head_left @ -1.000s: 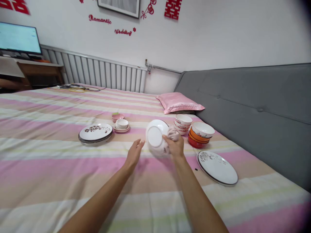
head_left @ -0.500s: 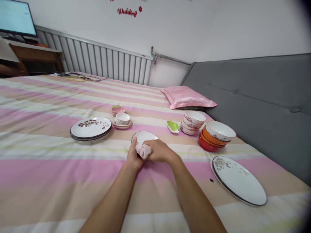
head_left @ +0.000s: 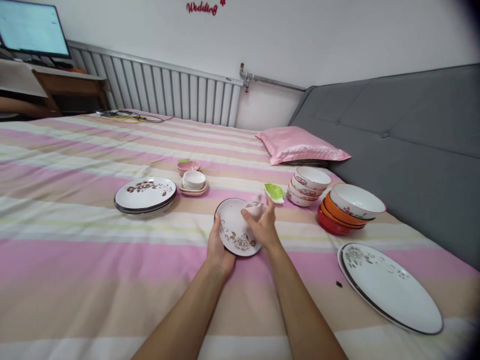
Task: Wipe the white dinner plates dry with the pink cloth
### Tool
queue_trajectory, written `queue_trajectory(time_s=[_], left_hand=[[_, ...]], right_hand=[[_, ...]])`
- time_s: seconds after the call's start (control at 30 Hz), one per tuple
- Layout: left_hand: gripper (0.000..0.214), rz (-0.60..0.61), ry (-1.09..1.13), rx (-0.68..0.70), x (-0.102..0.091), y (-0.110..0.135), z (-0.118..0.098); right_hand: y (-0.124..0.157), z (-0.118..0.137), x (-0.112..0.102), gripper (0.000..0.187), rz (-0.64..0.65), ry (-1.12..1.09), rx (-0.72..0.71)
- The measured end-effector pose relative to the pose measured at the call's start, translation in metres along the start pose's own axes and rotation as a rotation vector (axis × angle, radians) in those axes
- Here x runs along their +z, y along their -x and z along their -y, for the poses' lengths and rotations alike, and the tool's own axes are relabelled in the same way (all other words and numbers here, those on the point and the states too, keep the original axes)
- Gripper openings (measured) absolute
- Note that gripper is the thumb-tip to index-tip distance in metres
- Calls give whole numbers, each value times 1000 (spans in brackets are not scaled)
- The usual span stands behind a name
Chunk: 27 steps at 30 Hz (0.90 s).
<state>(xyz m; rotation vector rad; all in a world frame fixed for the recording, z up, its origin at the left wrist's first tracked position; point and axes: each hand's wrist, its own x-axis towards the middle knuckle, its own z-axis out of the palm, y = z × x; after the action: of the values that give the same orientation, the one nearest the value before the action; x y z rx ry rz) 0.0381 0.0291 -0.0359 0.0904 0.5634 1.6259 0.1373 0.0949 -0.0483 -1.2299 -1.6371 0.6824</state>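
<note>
A round white plate [head_left: 233,220] with brown flowers and a dark rim is tilted up over the bed. My left hand [head_left: 219,247] grips it at its lower left edge, the thumb on its face and the other fingers beneath. In my right hand [head_left: 264,224] is a pale pink cloth [head_left: 254,207], bunched by the plate's right side. Behind that hand lies a green leaf-shaped dish [head_left: 274,192]. Left of the plate are a stack of flowered plates [head_left: 146,194] and several small white bowls [head_left: 194,179] on pink dishes [head_left: 195,191].
Patterned white bowls [head_left: 308,185] are stacked at the right, beside red, orange and white bowls [head_left: 350,205]. Large oval plates [head_left: 393,287] lie nearer, with a small black piece [head_left: 339,284] next to them. A pink pillow [head_left: 302,145] rests by the grey headboard [head_left: 405,115]; cables [head_left: 135,117] lie far left.
The plate has tilted up and its flowered face now shows. My right hand has moved right with the cloth, away from my left hand. The camera view has shifted slightly.
</note>
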Motion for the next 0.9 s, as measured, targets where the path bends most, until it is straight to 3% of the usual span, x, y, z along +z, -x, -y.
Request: queue_trajectory(time_s=[0.13, 0.23, 0.4, 0.5, 0.67, 0.9], left_hand=[[45, 32, -8, -43, 2, 4, 7], [48, 48, 15, -46, 1, 2, 8], [47, 70, 44, -40, 1, 3, 10], [43, 103, 47, -34, 5, 7, 12], [37, 87, 38, -10, 13, 11, 15], [35, 122, 148, 36, 12, 1, 14]], right_hand=[[13, 1, 14, 67, 156, 193, 35], [21, 0, 24, 62, 142, 280, 33], [21, 0, 32, 61, 131, 207, 25], [20, 5, 29, 61, 149, 187, -24], [18, 18, 15, 57, 217, 133, -240], [15, 26, -4, 57, 424, 64, -405]])
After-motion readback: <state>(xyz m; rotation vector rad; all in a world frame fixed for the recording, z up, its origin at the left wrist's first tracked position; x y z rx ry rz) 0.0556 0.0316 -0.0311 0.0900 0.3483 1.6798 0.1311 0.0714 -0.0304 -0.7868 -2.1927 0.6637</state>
